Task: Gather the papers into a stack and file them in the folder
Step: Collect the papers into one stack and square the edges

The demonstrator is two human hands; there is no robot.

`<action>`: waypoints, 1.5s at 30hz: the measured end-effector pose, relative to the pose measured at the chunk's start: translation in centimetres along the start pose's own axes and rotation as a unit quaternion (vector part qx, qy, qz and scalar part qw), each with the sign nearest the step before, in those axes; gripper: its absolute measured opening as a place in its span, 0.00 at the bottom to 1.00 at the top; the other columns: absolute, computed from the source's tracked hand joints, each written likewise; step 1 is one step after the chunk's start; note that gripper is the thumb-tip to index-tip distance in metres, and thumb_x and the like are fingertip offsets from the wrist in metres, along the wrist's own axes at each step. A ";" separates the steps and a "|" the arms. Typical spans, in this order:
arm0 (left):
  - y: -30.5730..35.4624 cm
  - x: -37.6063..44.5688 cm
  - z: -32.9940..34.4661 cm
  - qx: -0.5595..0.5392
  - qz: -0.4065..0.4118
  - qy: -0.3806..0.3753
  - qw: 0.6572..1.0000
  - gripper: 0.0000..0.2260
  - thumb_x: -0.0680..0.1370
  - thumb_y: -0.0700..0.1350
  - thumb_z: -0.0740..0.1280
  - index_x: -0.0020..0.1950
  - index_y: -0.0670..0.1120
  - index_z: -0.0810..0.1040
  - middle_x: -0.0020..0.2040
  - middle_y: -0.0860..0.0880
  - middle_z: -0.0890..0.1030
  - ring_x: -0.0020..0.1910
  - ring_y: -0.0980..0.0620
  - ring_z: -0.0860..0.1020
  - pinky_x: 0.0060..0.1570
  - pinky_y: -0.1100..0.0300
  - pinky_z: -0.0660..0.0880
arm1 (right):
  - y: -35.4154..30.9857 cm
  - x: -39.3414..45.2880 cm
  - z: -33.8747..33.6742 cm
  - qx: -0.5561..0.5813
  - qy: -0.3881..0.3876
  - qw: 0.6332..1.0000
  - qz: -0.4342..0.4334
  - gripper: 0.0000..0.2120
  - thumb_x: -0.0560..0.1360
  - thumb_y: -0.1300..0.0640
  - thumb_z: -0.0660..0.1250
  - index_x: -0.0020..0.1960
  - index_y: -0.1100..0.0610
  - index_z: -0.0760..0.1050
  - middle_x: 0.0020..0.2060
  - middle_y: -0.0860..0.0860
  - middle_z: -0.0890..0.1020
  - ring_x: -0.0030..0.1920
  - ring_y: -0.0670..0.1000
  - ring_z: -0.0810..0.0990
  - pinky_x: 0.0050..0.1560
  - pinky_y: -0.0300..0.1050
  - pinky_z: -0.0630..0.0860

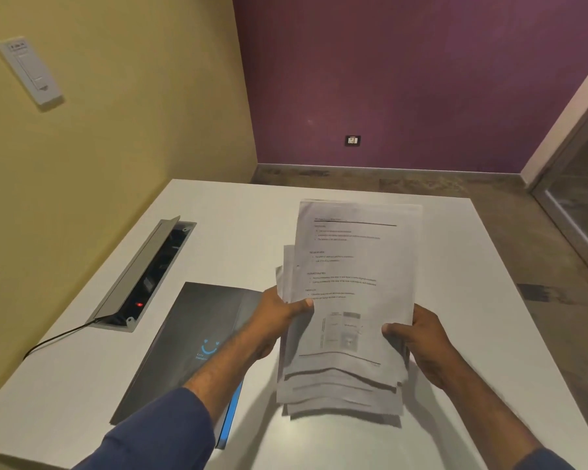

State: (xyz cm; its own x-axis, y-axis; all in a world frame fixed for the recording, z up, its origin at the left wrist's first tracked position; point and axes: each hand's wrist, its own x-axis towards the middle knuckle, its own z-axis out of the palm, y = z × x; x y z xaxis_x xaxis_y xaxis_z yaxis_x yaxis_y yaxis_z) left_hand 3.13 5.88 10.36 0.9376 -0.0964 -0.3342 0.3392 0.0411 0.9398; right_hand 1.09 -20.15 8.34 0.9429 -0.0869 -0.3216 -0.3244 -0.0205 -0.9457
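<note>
A white table (218,232) is set in the corner of a room, against a yellow wall on the left and before a purple wall at the back. A stack of printed papers (347,300) is held upright above the table's middle, its lower edges uneven and slightly fanned, its near end lifted clear of the surface. The stack's left edge is pinched by the left hand (279,320), thumb on the front sheet and fingers hidden behind. The right edge is gripped by the right hand (421,340), thumb pressed on the front, fingers curled behind. A dark grey folder (190,340) with a blue smile mark is lying closed on the table, just left of the papers and partly under the left forearm. An open cable box (143,276) is sunk into the table further left.
</note>
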 end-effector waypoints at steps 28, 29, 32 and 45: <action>-1.5 -0.1 0.0 -0.018 0.063 0.017 0.998 0.13 0.72 0.37 0.76 0.55 0.47 0.84 0.52 0.47 0.87 0.53 0.48 0.84 0.55 0.54 0.79 | 0.0 -0.6 1.8 0.053 0.016 0.993 -0.104 0.14 0.70 0.70 0.73 0.50 0.55 0.80 0.40 0.44 0.87 0.41 0.43 0.85 0.38 0.33 0.78; -1.7 -0.2 0.1 -0.018 0.061 0.015 0.998 0.13 0.72 0.38 0.76 0.55 0.47 0.84 0.53 0.46 0.86 0.55 0.47 0.84 0.56 0.53 0.79 | 0.2 -0.6 1.8 0.054 0.017 0.993 -0.101 0.14 0.69 0.69 0.73 0.50 0.55 0.80 0.40 0.44 0.87 0.41 0.43 0.85 0.38 0.33 0.78; -2.2 -0.4 0.5 -0.015 0.061 0.016 0.998 0.12 0.73 0.38 0.75 0.54 0.48 0.84 0.53 0.47 0.86 0.56 0.46 0.83 0.58 0.52 0.79 | 0.8 -0.6 1.8 0.050 0.025 0.994 -0.093 0.13 0.70 0.67 0.74 0.51 0.55 0.81 0.42 0.46 0.87 0.43 0.45 0.85 0.40 0.34 0.78; -3.9 -1.3 1.9 0.064 0.052 0.060 0.995 0.10 0.74 0.41 0.74 0.48 0.56 0.80 0.50 0.49 0.86 0.53 0.49 0.83 0.44 0.68 0.79 | 2.9 -1.2 2.4 0.042 0.080 0.991 -0.094 0.09 0.72 0.66 0.72 0.47 0.52 0.80 0.43 0.48 0.84 0.44 0.47 0.82 0.42 0.38 0.76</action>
State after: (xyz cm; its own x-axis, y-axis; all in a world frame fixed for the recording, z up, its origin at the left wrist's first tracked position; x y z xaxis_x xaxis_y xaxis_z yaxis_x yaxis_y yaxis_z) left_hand 0.40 3.96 7.23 0.9720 0.0221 -0.2338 0.2348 -0.0841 0.9684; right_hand -0.83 -17.73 5.93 0.9596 -0.2469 -0.1346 -0.1309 0.0316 -0.9909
